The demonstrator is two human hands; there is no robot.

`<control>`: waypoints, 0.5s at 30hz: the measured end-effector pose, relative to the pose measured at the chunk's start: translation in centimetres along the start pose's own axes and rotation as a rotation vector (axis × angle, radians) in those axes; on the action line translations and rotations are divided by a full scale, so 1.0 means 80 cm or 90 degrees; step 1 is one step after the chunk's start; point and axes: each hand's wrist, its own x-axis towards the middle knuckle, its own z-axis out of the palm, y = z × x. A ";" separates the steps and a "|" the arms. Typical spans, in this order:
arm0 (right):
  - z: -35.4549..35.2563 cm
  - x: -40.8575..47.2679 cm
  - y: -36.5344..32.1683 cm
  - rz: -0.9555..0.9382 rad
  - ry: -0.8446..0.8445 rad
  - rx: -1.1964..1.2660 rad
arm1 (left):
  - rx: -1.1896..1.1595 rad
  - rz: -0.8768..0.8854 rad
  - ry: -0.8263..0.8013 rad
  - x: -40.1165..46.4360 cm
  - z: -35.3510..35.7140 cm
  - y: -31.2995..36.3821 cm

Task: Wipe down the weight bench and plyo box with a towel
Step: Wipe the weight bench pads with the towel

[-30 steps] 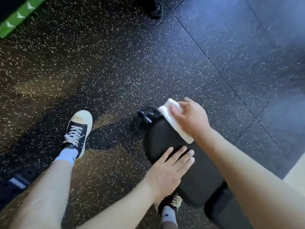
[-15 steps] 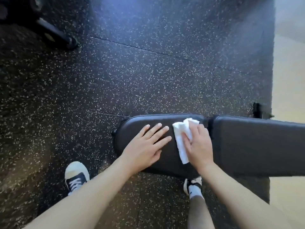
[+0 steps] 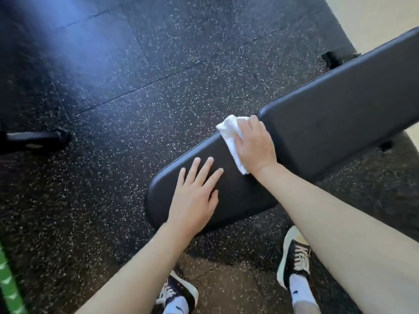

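Note:
A black padded weight bench (image 3: pixel 335 114) runs from the centre to the upper right, with a short seat pad (image 3: pixel 240 196) and a long back pad. My right hand (image 3: pixel 255 146) presses a folded white towel (image 3: pixel 231 139) onto the far end of the seat pad, right by the gap between the two pads. My left hand (image 3: pixel 195 198) lies flat on the seat pad's near end, fingers spread, holding nothing. No plyo box is in view.
Black speckled rubber floor tiles (image 3: pixel 136 87) lie all around. A black equipment foot (image 3: pixel 36 141) sits at the left edge, a green strip (image 3: pixel 9 286) at the bottom left, and pale flooring (image 3: pixel 371 14) at the top right. My two sneakers (image 3: pixel 294 261) stand below the bench.
The view has swung, so the bench now runs diagonally. My right hand slid the towel from the seat pad's middle toward the gap by the back pad; my left hand stayed flat.

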 end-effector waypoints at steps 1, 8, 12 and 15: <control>0.002 -0.001 0.000 0.022 0.000 0.026 | 0.009 0.006 0.003 0.012 -0.001 -0.002; -0.039 -0.151 0.029 0.032 -0.003 0.080 | -0.017 -0.065 0.028 0.021 0.009 0.021; -0.040 -0.175 0.055 0.021 -0.008 0.126 | 0.038 -0.083 0.000 0.028 0.017 0.030; -0.023 -0.113 0.047 0.024 0.001 0.131 | 0.044 -0.080 -0.005 0.031 0.019 0.031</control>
